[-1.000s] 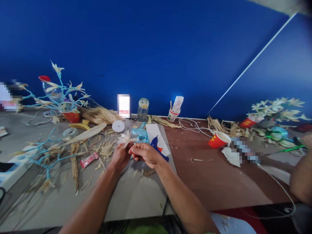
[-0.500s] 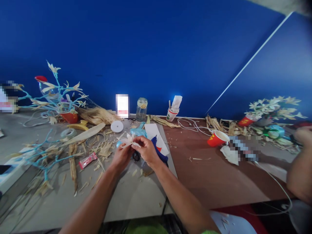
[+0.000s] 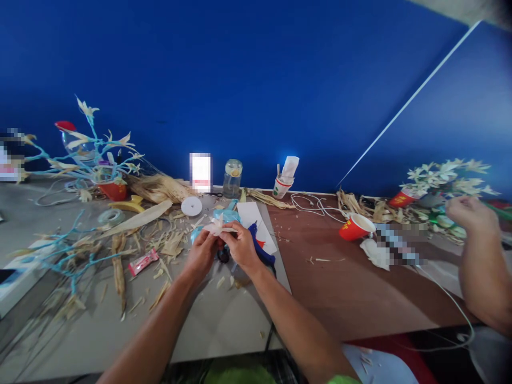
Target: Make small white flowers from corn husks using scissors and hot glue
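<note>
Between my two hands, over the middle of the grey tabletop, is a pale flower made of dried husk (image 3: 216,226). My left hand (image 3: 205,248) is closed on its base from the left. From the right, my right hand (image 3: 239,242) pinches one of its petals between thumb and fingers. Just right of that hand a blue glue gun (image 3: 261,248) lies partly hidden, close to a white sheet of paper (image 3: 248,212). Behind the flower is a crumpled light-blue plastic piece (image 3: 227,215). A small dark round object (image 3: 223,256) sits below my fingers.
Blue branches with husk flowers (image 3: 94,133) stand in a red cup at left; more branches (image 3: 74,261) lie in front. Husk scraps (image 3: 173,245), a red wrapper (image 3: 143,261) and a white spool (image 3: 191,206) surround my left side. Right are a red paper cup (image 3: 357,226) and another person's arm (image 3: 482,266).
My hands have shifted slightly, and the flower has turned a little between my fingers. At right, the other person's hand has moved left and inward over the table.
</note>
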Demonstrator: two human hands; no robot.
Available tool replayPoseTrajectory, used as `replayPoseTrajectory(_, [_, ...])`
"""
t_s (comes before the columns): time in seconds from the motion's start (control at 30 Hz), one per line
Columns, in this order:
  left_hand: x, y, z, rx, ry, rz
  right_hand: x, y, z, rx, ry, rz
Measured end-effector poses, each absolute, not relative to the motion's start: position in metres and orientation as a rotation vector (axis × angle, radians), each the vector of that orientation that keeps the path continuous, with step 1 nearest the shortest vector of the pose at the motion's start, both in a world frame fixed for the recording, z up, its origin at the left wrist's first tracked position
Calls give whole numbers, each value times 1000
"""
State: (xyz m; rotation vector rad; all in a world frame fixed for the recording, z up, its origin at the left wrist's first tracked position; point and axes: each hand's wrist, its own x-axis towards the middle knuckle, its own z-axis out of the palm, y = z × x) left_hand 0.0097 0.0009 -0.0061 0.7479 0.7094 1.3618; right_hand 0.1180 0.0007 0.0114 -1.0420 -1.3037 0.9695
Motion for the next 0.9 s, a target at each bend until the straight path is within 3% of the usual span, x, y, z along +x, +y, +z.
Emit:
replayPoseTrajectory(0.53, [5, 3, -5, 693, 624, 1312, 125, 2, 15, -1294, -1395, 1001])
replayPoseTrajectory(0.67, [5, 1, -1, 694, 677, 1284, 134, 6, 12, -1210, -1388, 1214])
replayPoseTrajectory(0.9, [5, 2, -12, 850, 737, 1327, 154, 12, 26, -1067, -1041, 1185])
